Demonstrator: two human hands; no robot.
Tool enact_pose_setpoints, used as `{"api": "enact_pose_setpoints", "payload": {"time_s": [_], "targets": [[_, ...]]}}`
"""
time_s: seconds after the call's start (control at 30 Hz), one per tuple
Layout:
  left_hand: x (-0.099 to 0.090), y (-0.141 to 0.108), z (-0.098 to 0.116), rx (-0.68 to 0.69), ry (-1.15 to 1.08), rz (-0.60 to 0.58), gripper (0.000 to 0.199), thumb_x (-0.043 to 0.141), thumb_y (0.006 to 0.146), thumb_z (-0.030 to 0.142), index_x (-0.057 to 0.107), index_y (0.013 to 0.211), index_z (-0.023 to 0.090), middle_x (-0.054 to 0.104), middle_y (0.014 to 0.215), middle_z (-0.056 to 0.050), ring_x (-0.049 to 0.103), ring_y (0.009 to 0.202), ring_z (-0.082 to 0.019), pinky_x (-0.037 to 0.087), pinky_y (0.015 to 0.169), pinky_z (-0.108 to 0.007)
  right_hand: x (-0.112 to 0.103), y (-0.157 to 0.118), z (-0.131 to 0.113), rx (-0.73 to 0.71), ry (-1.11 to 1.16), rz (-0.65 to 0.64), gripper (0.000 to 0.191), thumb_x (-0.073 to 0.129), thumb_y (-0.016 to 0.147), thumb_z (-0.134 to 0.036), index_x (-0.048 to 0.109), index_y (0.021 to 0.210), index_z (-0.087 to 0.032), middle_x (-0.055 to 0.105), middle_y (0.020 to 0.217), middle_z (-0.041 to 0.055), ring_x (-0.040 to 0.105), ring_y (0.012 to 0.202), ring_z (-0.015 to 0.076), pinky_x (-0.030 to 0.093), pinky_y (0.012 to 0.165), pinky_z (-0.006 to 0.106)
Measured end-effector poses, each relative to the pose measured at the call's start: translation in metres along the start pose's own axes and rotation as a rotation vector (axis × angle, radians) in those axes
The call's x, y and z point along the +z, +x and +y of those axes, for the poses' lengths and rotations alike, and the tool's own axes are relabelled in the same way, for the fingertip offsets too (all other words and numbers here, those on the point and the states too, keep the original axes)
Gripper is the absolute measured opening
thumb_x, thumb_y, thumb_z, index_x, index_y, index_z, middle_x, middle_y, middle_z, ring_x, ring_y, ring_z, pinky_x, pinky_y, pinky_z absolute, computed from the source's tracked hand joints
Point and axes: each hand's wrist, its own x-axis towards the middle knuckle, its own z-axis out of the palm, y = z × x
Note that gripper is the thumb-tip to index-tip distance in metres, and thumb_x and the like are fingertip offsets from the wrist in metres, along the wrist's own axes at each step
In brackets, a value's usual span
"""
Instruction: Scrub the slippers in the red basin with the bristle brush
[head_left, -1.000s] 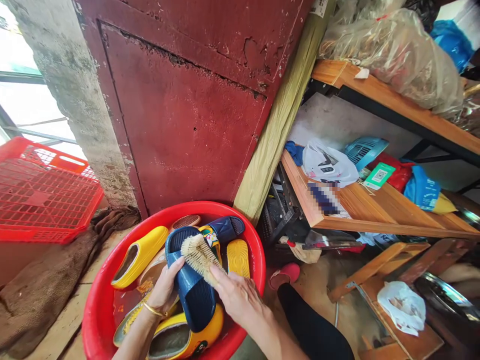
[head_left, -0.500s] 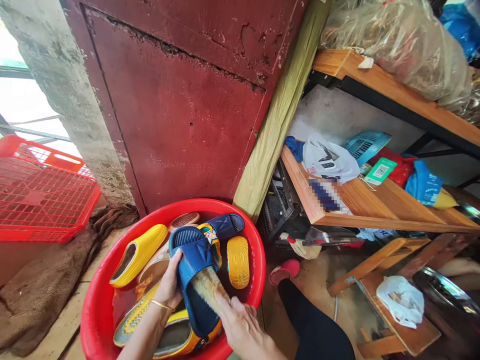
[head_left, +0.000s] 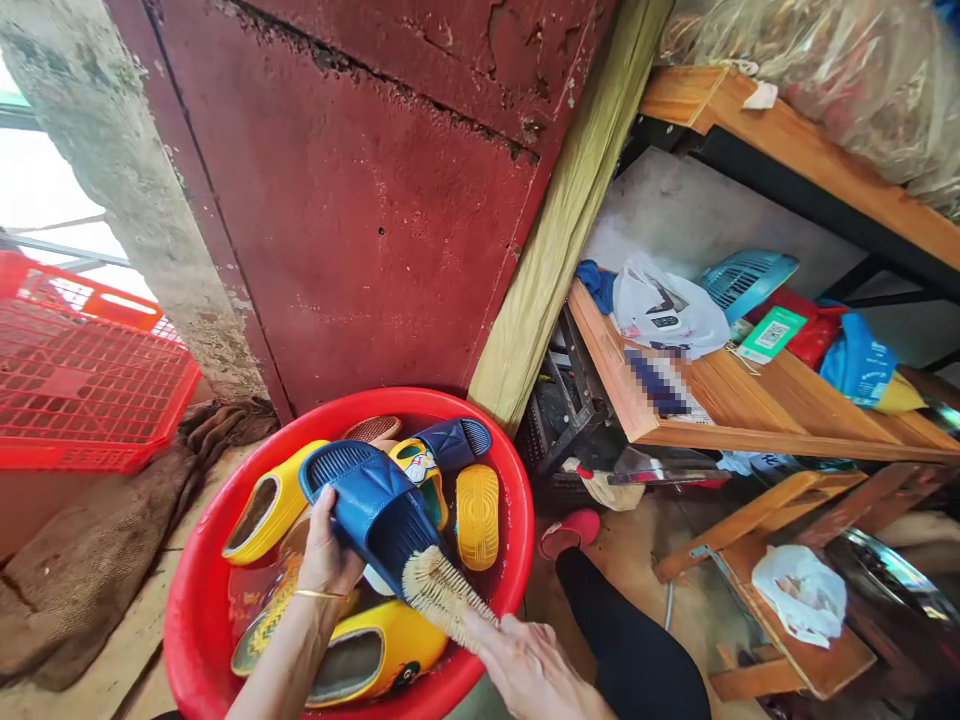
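Note:
My left hand grips a blue slipper by its side, sole up, above a red basin. My right hand holds a scrubbing brush whose pale bristles press on the heel end of the blue slipper. Several other shoes lie in the basin: a yellow slipper at the left, a yellow sole at the right, a dark blue slipper at the back and a yellow shoe at the front.
A red door and a concrete post stand behind the basin. A red crate sits at the left above a brown cloth. Wooden shelves with bags and a blue fan fill the right. My dark-trousered leg is beside the basin.
The brush has slid down the blue slipper from its toe end to its heel end. The slipper has tilted further left in my left hand, and the view has shifted slightly.

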Motion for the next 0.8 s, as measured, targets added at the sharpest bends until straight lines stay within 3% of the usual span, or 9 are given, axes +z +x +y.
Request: {"api": "enact_pose_setpoints", "payload": {"time_s": [0.2, 0.37, 0.5, 0.63, 0.8], "targets": [[-0.004, 0.0, -0.039, -0.031, 0.176, -0.087, 0.027, 0.06, 0.09, 0.029, 0.071, 0.111, 0.016, 0.079, 0.093, -0.008, 0.073, 0.099, -0.026, 0.058, 0.093, -0.04, -0.029, 0.036, -0.006, 0.157, -0.01, -0.049, 0.058, 0.038, 0.099, -0.02, 0.034, 0.156, -0.026, 0.072, 0.113, 0.0128, 0.07, 0.098, 0.0275, 0.053, 0.09, 0.038], [-0.016, 0.005, -0.069, -0.049, 0.557, -0.215, 0.03, 0.081, 0.071, 0.035, 0.075, 0.095, 0.018, 0.079, 0.089, -0.009, 0.072, 0.096, -0.03, 0.06, 0.087, -0.039, -0.035, 0.058, -0.014, 0.215, 0.012, -0.261, 0.067, 0.042, 0.087, -0.008, 0.037, 0.154, -0.013, 0.069, 0.12, 0.0204, 0.068, 0.108, 0.0316, 0.051, 0.093, 0.041], [-0.024, 0.01, -0.074, -0.144, 0.661, -0.169, 0.028, 0.082, 0.07, 0.04, 0.074, 0.09, 0.021, 0.079, 0.088, -0.01, 0.072, 0.093, -0.031, 0.059, 0.082, -0.042, -0.034, 0.073, -0.013, 0.157, 0.019, -0.355, 0.06, 0.048, 0.083, -0.009, 0.052, 0.142, -0.01, 0.069, 0.12, 0.0221, 0.067, 0.109, 0.0331, 0.05, 0.092, 0.042], [-0.033, 0.015, -0.077, -0.251, 0.628, -0.16, 0.044, 0.082, 0.071, 0.041, 0.07, 0.109, 0.024, 0.078, 0.099, -0.011, 0.072, 0.095, -0.028, 0.057, 0.079, -0.04, -0.031, 0.096, -0.017, 0.149, 0.104, -0.373, 0.036, 0.046, 0.089, -0.016, 0.062, 0.122, -0.014, 0.073, 0.105, 0.0176, 0.07, 0.097, 0.0298, 0.051, 0.076, 0.035], [-0.029, 0.023, -0.061, -0.286, 0.45, -0.145, 0.044, 0.078, 0.075, 0.039, 0.067, 0.114, 0.022, 0.078, 0.098, -0.009, 0.074, 0.089, -0.024, 0.057, 0.079, -0.036, -0.01, 0.117, -0.033, 0.09, 0.244, -0.198, 0.03, 0.035, 0.101, -0.028, 0.055, 0.123, -0.024, 0.074, 0.098, 0.0059, 0.07, 0.089, 0.0205, 0.044, 0.069, 0.025]]}}
